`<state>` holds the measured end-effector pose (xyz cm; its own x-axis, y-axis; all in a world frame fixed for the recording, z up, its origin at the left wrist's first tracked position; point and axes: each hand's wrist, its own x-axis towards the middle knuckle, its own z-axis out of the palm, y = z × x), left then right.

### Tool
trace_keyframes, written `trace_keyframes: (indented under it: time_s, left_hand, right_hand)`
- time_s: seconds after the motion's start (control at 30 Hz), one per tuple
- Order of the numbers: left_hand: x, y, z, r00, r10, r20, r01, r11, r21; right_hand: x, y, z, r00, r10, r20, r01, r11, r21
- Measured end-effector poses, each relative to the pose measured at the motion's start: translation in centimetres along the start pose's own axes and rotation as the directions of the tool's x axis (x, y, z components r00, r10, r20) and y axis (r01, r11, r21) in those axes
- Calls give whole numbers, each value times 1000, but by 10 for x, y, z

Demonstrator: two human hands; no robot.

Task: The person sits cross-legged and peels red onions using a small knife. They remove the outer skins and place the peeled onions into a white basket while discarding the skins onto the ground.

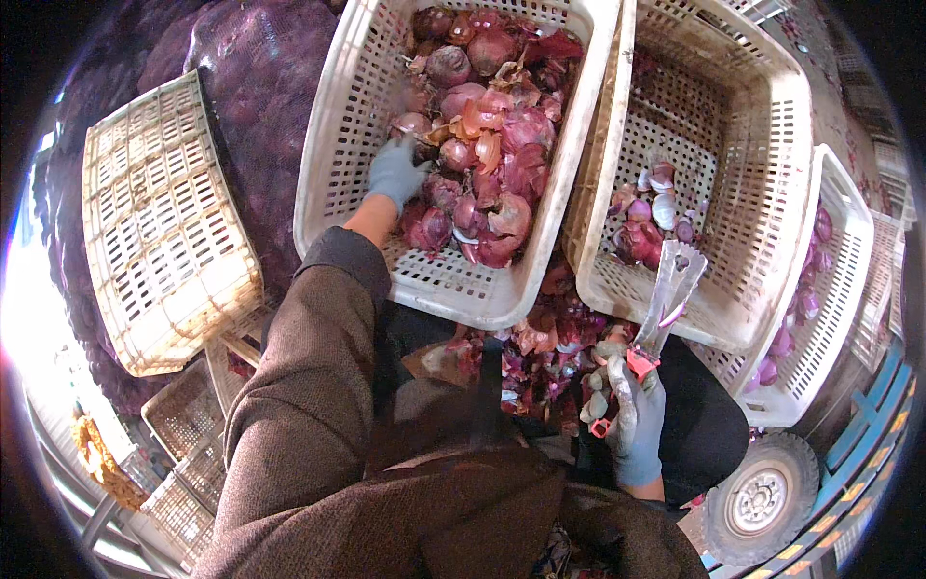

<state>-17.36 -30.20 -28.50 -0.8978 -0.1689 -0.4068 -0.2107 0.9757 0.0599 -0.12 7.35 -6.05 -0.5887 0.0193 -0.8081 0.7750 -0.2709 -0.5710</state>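
My gloved left hand (398, 171) reaches into a white plastic crate (463, 315) of red onions (456, 155), at the left edge of the heap. Motion blurs its fingers, so whether they hold an onion cannot be told. Lower right, my gloved right hand (631, 405) is closed around the red handle of a knife (669, 289), whose broad blade points up, a bit of purple peel on it. The blade overlaps the near end of a second crate (767, 166), which holds a few onion pieces and peels (640, 242) on its perforated floor.
Peeled onions (785, 340) lie in a white crate (843, 289) at the right. Loose skins (553, 340) are heaped below the crates. Full mesh sacks (253, 108) and an upturned crate (163, 224) stand at the left. A wheel (759, 499) and blue frame (868, 412) are lower right.
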Motion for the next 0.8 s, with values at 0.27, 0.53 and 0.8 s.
trace_keyframes:
  time_s: [0.27, 0.53, 0.8]
  left_hand:
    - [40, 56, 38, 993, -50, 104, 75, 967, -245]
    - [0, 36, -14, 917, 179, 357, 383, -142, -913]
    - [-120, 97, -123, 844, 536, 26, 250, -351, -902]
  right_hand:
    - [3, -2, 2, 999, 28, 43, -27, 999, -24]
    - [-3, -7, 2, 999, 35, 35, -36, 998, 49]
    - [-14, -3, 3, 991, -74, 111, 55, 985, 166]
